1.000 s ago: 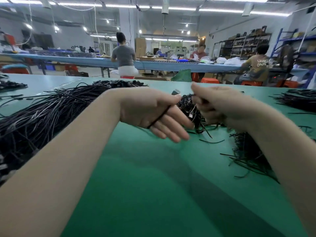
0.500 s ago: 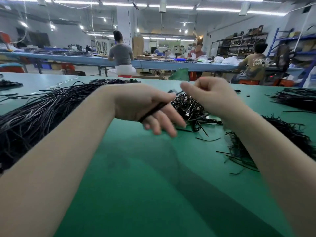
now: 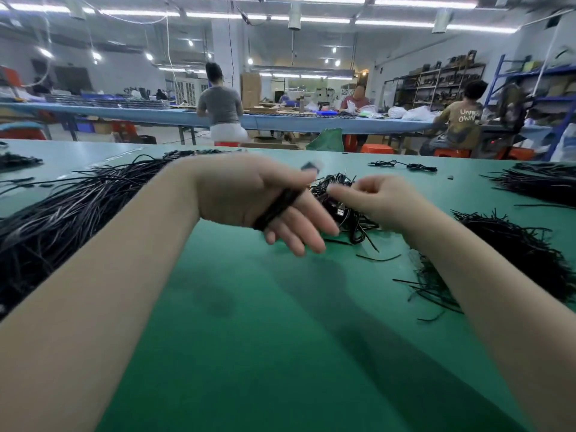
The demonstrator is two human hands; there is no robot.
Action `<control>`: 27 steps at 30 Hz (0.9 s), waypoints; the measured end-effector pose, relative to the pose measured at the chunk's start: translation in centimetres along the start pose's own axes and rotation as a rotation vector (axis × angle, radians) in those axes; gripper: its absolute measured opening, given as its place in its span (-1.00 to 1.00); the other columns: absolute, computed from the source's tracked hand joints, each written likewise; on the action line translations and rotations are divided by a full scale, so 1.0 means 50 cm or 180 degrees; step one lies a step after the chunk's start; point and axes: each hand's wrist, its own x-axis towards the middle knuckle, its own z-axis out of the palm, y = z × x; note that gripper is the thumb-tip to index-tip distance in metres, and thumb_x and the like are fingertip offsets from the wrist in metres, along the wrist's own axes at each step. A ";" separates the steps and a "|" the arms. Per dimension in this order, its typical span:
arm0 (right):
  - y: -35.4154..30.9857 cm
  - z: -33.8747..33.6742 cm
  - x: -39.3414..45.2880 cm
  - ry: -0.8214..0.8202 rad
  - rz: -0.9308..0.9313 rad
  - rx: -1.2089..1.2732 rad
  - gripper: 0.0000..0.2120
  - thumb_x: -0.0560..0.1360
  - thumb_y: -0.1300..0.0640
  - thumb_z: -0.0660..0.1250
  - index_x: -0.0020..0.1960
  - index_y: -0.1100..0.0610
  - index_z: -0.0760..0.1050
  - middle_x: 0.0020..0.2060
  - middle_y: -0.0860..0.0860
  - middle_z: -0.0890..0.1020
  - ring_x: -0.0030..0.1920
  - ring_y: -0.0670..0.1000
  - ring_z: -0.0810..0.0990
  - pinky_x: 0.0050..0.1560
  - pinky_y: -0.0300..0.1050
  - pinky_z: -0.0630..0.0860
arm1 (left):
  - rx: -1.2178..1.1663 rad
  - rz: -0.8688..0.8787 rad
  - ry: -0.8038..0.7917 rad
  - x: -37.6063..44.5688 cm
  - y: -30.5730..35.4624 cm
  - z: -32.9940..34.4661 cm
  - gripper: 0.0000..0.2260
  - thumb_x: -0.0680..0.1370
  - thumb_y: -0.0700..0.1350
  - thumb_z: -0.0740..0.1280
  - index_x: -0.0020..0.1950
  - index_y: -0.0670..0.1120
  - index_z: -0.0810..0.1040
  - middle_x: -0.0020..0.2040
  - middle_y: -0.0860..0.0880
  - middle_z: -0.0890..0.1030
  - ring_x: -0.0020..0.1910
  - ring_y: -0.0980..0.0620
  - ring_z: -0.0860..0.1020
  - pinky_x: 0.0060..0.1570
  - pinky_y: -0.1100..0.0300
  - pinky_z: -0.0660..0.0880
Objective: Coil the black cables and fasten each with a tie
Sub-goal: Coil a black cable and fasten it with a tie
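Note:
My left hand (image 3: 249,194) hovers over the green table (image 3: 280,338) with a black cable coil (image 3: 277,208) wound across its palm and fingers, the thumb pressing on top. A blurred plug end (image 3: 310,166) sticks up just past the thumb. My right hand (image 3: 377,198) is close to the right of it, fingers curled and fingertips pinched together toward the coil, seemingly on the cable's thin loose end; blur hides the strand. Behind both hands lies a small heap of tangled coiled cables (image 3: 352,219).
A big bundle of straight black cables (image 3: 62,210) covers the table's left side. A pile of thin black ties (image 3: 514,244) lies at the right, another bundle (image 3: 542,182) beyond it, and a single cable (image 3: 405,165) far back. People sit at a long blue table behind.
My right hand has circled near the left, rising and then dropping lower and to the right of the fingers. The left hand has stayed put, holding the coil.

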 end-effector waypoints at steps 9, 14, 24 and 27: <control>-0.073 0.064 -0.024 -0.0769 -0.0347 0.1083 -0.72 0.63 0.04 0.17 -0.17 0.09 0.54 -0.47 -0.07 0.49 -0.48 -0.08 0.45 -0.37 -0.18 0.42 | -0.2457 0.1267 0.1290 0.060 -0.025 0.006 -0.58 0.67 0.07 0.03 0.00 -0.10 0.63 -0.08 -0.03 0.69 -0.09 0.05 0.67 -0.24 0.25 0.58; -0.030 0.066 -0.013 -0.1250 0.0311 0.1441 -0.77 0.61 -0.06 0.19 0.00 0.01 0.59 -0.14 -0.01 0.71 -0.16 -0.04 0.67 -0.09 -0.12 0.59 | -0.2614 0.1219 0.1238 0.064 -0.023 0.018 -0.66 0.68 0.07 0.07 -0.26 0.02 0.38 -0.46 0.14 0.41 -0.44 0.22 0.49 -0.43 0.38 0.35; -0.010 0.083 -0.015 -0.1197 0.0004 0.0963 -0.63 0.50 -0.21 0.28 0.01 0.11 0.49 -0.13 0.12 0.56 -0.20 0.05 0.51 -0.06 0.08 0.62 | -0.0887 -0.0037 0.1772 0.100 -0.047 0.045 -0.61 0.65 0.12 0.09 -0.24 -0.05 0.47 -0.32 0.00 0.54 -0.36 0.08 0.48 -0.31 0.27 0.44; -0.010 0.101 -0.019 -0.1030 -0.0299 0.0459 -0.85 0.60 -0.06 0.19 0.08 -0.01 0.31 -0.26 0.07 0.42 -0.34 0.00 0.42 -0.23 0.11 0.65 | -0.0016 -0.0441 0.2239 0.103 -0.037 0.066 -0.61 0.64 0.16 0.10 -0.24 -0.04 0.47 -0.28 -0.03 0.49 -0.37 0.04 0.39 -0.32 0.24 0.35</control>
